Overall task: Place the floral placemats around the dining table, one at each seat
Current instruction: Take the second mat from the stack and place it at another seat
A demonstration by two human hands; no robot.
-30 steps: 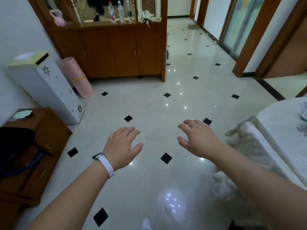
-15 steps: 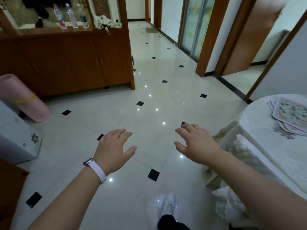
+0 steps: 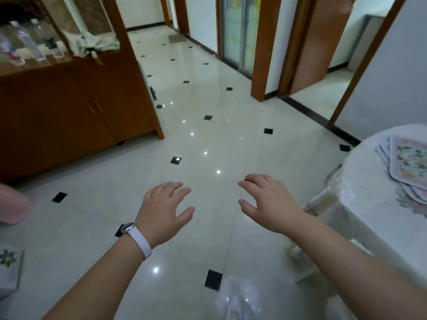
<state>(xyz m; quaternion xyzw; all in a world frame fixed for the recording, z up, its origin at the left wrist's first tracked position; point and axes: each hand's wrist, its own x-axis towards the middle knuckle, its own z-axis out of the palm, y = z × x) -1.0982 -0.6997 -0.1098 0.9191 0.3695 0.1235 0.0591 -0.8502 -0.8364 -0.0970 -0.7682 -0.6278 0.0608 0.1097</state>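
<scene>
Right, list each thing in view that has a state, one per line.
left hand: open, empty, palm down over the floor
right hand: open, empty, palm down over the floor
floral placemats: stacked, fanned, on the table's edge, none laid out
dining table: covered with a white cloth
cabinet doors: closed
umbrella: folded, lying on the cabinet top
wooden door: open

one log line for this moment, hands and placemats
left hand empty | right hand empty | placemats stacked on table | none placed yet
</scene>
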